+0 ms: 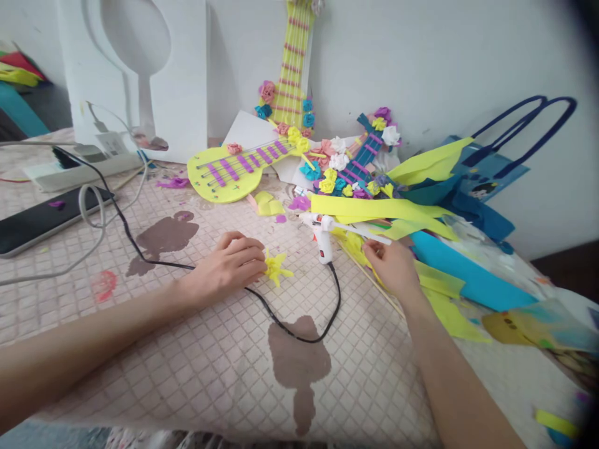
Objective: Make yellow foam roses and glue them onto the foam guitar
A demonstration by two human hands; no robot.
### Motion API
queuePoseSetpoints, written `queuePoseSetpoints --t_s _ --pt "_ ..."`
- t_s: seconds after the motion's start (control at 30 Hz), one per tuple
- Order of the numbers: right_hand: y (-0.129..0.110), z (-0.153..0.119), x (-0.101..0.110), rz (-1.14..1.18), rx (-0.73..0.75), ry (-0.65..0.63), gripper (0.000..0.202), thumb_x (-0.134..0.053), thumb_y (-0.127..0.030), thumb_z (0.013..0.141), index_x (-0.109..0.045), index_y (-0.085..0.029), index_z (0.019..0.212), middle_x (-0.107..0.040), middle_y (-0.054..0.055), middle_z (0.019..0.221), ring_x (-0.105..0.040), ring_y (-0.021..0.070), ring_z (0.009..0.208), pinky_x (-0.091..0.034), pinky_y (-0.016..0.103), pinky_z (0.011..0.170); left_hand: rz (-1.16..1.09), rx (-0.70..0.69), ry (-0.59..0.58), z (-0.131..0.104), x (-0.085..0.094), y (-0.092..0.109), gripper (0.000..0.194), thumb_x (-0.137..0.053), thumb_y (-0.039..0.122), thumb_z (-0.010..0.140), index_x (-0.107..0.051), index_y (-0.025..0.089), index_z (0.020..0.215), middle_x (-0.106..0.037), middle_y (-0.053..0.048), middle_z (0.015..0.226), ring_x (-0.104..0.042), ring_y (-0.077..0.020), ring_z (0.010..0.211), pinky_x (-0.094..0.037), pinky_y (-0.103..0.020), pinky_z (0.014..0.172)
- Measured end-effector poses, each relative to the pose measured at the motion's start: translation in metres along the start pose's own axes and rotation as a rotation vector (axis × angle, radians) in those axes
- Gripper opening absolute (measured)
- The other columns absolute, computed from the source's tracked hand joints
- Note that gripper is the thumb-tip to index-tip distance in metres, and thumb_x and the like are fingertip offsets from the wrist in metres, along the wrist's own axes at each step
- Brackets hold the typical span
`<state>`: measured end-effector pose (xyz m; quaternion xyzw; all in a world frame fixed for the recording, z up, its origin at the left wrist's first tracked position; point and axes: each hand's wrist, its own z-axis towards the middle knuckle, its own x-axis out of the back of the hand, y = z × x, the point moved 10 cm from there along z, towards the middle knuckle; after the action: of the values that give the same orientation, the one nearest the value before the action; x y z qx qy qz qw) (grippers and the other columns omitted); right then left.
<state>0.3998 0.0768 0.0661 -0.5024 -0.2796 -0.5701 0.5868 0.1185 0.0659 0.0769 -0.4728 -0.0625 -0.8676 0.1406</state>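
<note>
My left hand rests on the quilted tablecloth, its fingers curled round one side of a yellow crepe-paper flower with pointed petals. A white hot glue gun lies to the right of the flower, with a glue stick sticking out of its back. My right hand is closed in a pinch just below the end of that stick, over yellow paper scraps. Whatever sits between those fingertips is too small to make out.
The glue gun's black cord loops across the tablecloth. Behind are a yellow paper guitar, flower-covered pieces, yellow strips and a blue strip. A phone and power strip lie left; a blue bag stands right.
</note>
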Motion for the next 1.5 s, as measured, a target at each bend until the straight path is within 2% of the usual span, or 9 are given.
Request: queuePoseSetpoints --t_s 0.07,0.13,0.37,0.57,0.77,0.9,1.07,1.27,1.5 --pt "0.000 -0.002 -0.014 -0.107 0.030 -0.109 0.014 -0.050 -0.028 0.078 -0.058 -0.019 0.071 -0.065 0.003 0.069 -0.057 0.0180 0.063 -0.032 0.027 0.054 0.000 -0.002 -0.007 0.000 -0.001 0.000 0.011 -0.046 0.019 0.092 -0.057 0.018 0.093 -0.066 -0.003 0.092 -0.054 -0.0195 0.101 -0.034 -0.038 0.088" --pt "-0.003 -0.006 -0.023 -0.202 0.060 -0.161 0.008 -0.052 -0.025 0.074 -0.057 -0.020 0.070 -0.065 0.003 0.073 -0.057 0.0182 0.065 -0.029 0.027 0.051 -0.003 -0.003 -0.010 0.000 -0.001 0.000 0.011 -0.046 0.019 0.093 -0.057 0.018 0.094 -0.065 -0.003 0.092 -0.054 -0.0195 0.102 -0.034 -0.038 0.089" --pt "-0.013 -0.013 -0.026 -0.327 0.151 -0.163 0.008 -0.050 -0.018 0.071 -0.052 -0.022 0.065 -0.062 0.002 0.066 -0.055 0.0178 0.059 -0.025 0.027 0.048 -0.017 0.009 -0.034 0.000 -0.002 -0.001 0.012 -0.045 0.021 0.093 -0.057 0.019 0.095 -0.065 -0.003 0.091 -0.053 -0.0190 0.102 -0.033 -0.037 0.090" --pt "-0.018 -0.015 -0.014 -0.245 0.218 -0.218 0.006 -0.049 -0.020 0.077 -0.052 -0.023 0.072 -0.060 0.000 0.061 -0.056 0.0175 0.058 -0.030 0.027 0.050 -0.036 0.014 -0.077 -0.001 -0.005 -0.001 0.013 -0.044 0.021 0.094 -0.056 0.019 0.092 -0.065 -0.003 0.093 -0.052 -0.0184 0.104 -0.033 -0.036 0.091" --pt "-0.057 -0.030 -0.009 0.065 0.373 -0.422 0.005 -0.048 -0.022 0.081 -0.052 -0.024 0.084 -0.063 -0.002 0.077 -0.058 0.0147 0.069 -0.040 0.027 0.061 -0.034 0.003 -0.092 0.000 -0.005 0.000 0.015 -0.041 0.021 0.095 -0.056 0.019 0.092 -0.064 -0.004 0.095 -0.052 -0.0183 0.105 -0.032 -0.037 0.092" --pt "-0.090 -0.040 -0.009 0.247 0.393 -0.398 0.009 -0.045 -0.024 0.086 -0.052 -0.024 0.091 -0.063 0.000 0.086 -0.059 0.0155 0.077 -0.043 0.027 0.065 -0.043 -0.007 -0.099 0.000 -0.006 0.000 0.015 -0.041 0.021 0.095 -0.056 0.019 0.093 -0.064 -0.004 0.096 -0.052 -0.0185 0.106 -0.033 -0.037 0.092" --pt "-0.124 -0.055 -0.017 0.366 0.435 -0.335 0.009 -0.044 -0.024 0.087 -0.052 -0.023 0.092 -0.062 0.001 0.087 -0.059 0.0150 0.078 -0.044 0.027 0.069 -0.049 -0.009 -0.112 0.000 -0.008 0.000 0.016 -0.040 0.022 0.096 -0.056 0.019 0.094 -0.064 -0.004 0.097 -0.051 -0.0190 0.107 -0.033 -0.037 0.092" --pt "-0.144 -0.063 -0.031 0.346 0.447 -0.338 0.009 -0.052 -0.030 0.085 -0.054 -0.022 0.089 -0.062 0.002 0.083 -0.057 0.0150 0.072 -0.041 0.026 0.065 -0.054 -0.017 -0.114 0.000 -0.010 -0.001 0.018 -0.040 0.023 0.096 -0.057 0.019 0.094 -0.064 -0.004 0.097 -0.051 -0.0185 0.106 -0.033 -0.037 0.092" --pt "-0.153 -0.067 -0.042 0.274 0.454 -0.345 0.008 -0.055 -0.029 0.083 -0.054 -0.021 0.084 -0.062 0.001 0.081 -0.056 0.0148 0.071 -0.039 0.027 0.064 -0.070 -0.015 -0.110 0.000 -0.011 -0.001 0.016 -0.041 0.023 0.095 -0.056 0.018 0.094 -0.063 -0.004 0.098 -0.051 -0.0194 0.107 -0.033 -0.038 0.092"
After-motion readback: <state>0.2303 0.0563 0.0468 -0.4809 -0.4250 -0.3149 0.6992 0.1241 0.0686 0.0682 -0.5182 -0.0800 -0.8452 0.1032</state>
